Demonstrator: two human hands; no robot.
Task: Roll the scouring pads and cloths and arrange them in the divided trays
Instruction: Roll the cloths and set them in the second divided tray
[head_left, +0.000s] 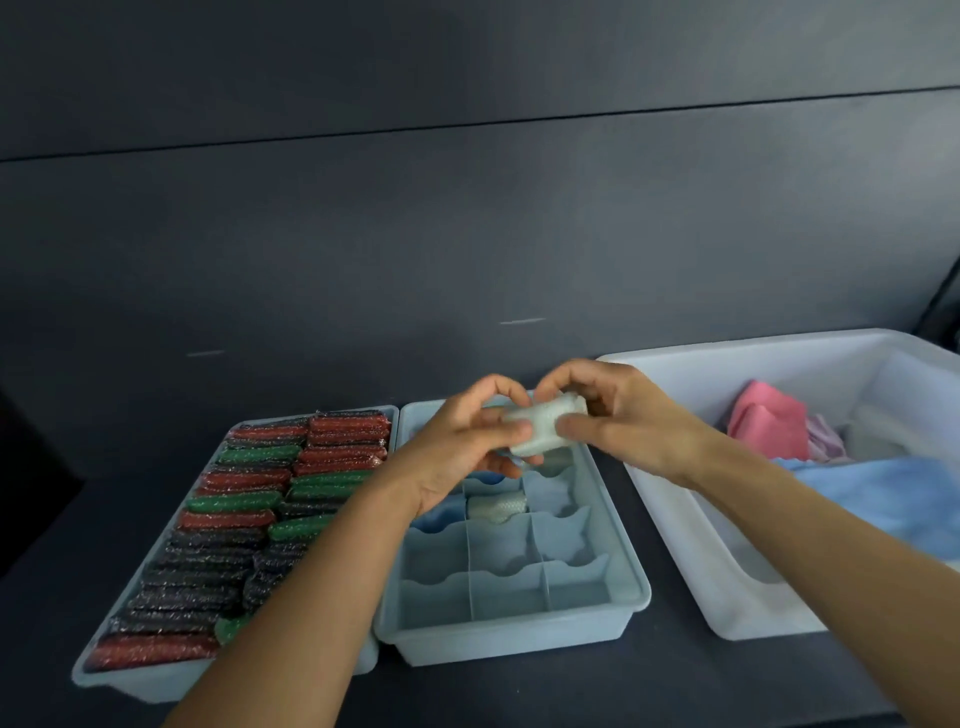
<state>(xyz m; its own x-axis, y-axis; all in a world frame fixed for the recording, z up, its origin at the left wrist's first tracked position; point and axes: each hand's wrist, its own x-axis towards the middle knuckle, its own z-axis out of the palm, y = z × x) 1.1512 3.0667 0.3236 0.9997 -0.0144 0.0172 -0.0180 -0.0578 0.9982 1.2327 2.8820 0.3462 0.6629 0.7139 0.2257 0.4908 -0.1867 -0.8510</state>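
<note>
Both hands hold a rolled white cloth (545, 427) in the air above the far end of the middle divided tray (631, 582). My left hand (467, 441) pinches its left end with curled fingers, and my right hand (615, 415) grips its right end. Inside that tray a white roll (496, 508) lies in a centre compartment, with blue rolls (434, 517) to its left, partly hidden by my left arm. The near compartments hold nothing. The left tray (156, 683) is packed with red, green and black rolled scouring pads (234, 519).
A large white bin (691, 525) stands at the right and holds loose cloths: pink (769, 426), blue (883, 499) and pale ones. All containers sit on a dark tabletop against a dark wall.
</note>
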